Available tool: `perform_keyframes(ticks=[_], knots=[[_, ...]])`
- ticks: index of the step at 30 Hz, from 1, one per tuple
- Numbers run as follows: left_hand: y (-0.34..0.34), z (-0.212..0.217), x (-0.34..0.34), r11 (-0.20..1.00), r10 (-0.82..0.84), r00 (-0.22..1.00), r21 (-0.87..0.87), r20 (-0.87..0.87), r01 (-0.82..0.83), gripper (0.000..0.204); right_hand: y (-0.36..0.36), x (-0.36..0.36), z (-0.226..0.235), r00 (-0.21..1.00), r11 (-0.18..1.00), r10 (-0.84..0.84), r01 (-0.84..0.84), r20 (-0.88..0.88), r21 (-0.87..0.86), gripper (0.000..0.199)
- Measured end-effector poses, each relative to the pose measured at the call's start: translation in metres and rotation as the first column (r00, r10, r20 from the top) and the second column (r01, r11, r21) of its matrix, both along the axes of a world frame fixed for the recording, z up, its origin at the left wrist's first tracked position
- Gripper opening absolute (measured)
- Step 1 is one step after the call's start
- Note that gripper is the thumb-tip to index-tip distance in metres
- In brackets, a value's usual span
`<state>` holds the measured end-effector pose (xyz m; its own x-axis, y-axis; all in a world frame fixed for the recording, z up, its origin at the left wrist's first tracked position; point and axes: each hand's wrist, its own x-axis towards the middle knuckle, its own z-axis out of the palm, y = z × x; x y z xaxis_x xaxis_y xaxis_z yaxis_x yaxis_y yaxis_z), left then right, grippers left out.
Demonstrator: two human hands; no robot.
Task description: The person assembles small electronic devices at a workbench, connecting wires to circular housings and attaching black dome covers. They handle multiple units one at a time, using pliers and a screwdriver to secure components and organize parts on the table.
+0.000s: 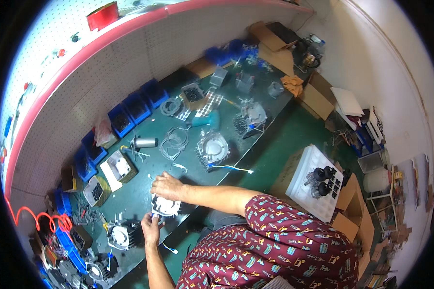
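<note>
A round white-and-silver metal housing (167, 207) lies at the bench's near edge, between my two hands. My right hand (167, 186) reaches across its far side, fingers bent down and closed on the rim. My left hand (151, 229) grips the near left side, with a small bit of blue between the fingers. From beneath that side a thin lead with a white connector (174, 251) hangs over the edge. Similar finned housings stand on either side: one to the left (119, 237), one farther right (213, 148) with its lead trailing outward.
Blue bins (122, 119) line the pegboard wall at the back. Coiled grey cable (173, 143), a metal cylinder (145, 142) and a teal power tool (205, 121) lie on the green bench (152, 164). Behind me, a white foam tray (309, 178) holds black round parts.
</note>
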<state>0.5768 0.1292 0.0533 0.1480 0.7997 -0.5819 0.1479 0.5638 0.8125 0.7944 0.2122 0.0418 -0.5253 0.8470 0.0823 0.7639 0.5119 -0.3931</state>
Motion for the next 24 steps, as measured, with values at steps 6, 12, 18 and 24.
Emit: perform_keyframes(ticks=[6,12,18,24], knots=[[-0.003,-0.009,-0.009,0.997,-0.07,0.989,0.019,-0.127,0.073,0.017,-0.007,-0.002,0.005,1.0,1.0,0.001,-0.001,0.005,0.021,0.015],[-0.011,-0.021,-0.016,0.997,-0.026,0.981,0.063,-0.191,0.039,0.016,-0.007,-0.004,0.006,1.0,1.0,0.001,-0.001,0.0,-0.006,0.016],[0.001,-0.034,-0.015,0.934,-0.075,0.936,0.304,-0.344,0.186,0.013,-0.001,-0.002,0.006,1.0,0.998,-0.021,0.02,-0.023,-0.058,0.023],[0.003,-0.026,0.0,0.897,-0.03,0.913,0.392,-0.406,0.204,0.018,-0.002,-0.001,0.004,0.998,0.991,-0.034,0.027,-0.055,-0.129,0.026]])
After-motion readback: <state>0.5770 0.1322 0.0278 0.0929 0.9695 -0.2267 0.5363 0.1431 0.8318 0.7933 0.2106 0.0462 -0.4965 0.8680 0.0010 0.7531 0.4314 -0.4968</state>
